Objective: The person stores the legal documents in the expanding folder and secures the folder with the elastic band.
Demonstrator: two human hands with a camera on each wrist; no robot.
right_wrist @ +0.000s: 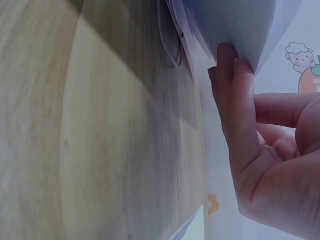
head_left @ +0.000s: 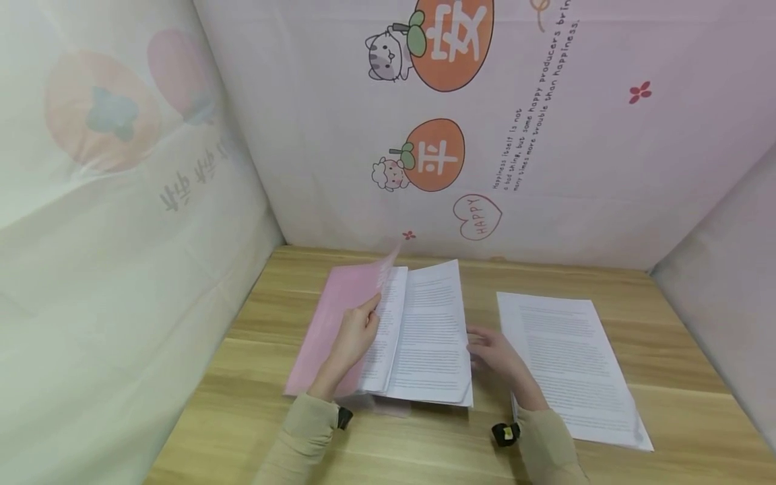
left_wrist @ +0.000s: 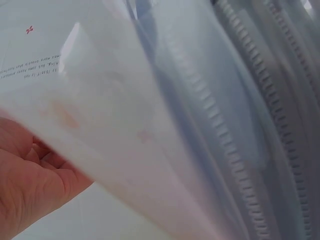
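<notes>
A pink folder (head_left: 330,303) lies spread on the wooden table, its cover tilted up on the left. Printed pages (head_left: 429,337) fill its clear sleeves (left_wrist: 210,100), which show close up in the left wrist view. My left hand (head_left: 356,331) holds the free edge of the pink cover, with some fingers hidden behind it in the left wrist view. At the right edge of the printed pages is my right hand (head_left: 497,353). Its fingers (right_wrist: 232,95) reach out fairly straight, and their tips touch the page edge, slightly above the table.
A stack of printed sheets (head_left: 564,364) lies on the table to the right, beside my right forearm. The wooden table (head_left: 242,404) meets a printed cloth wall (head_left: 339,202) at the back, with more cloth at both sides.
</notes>
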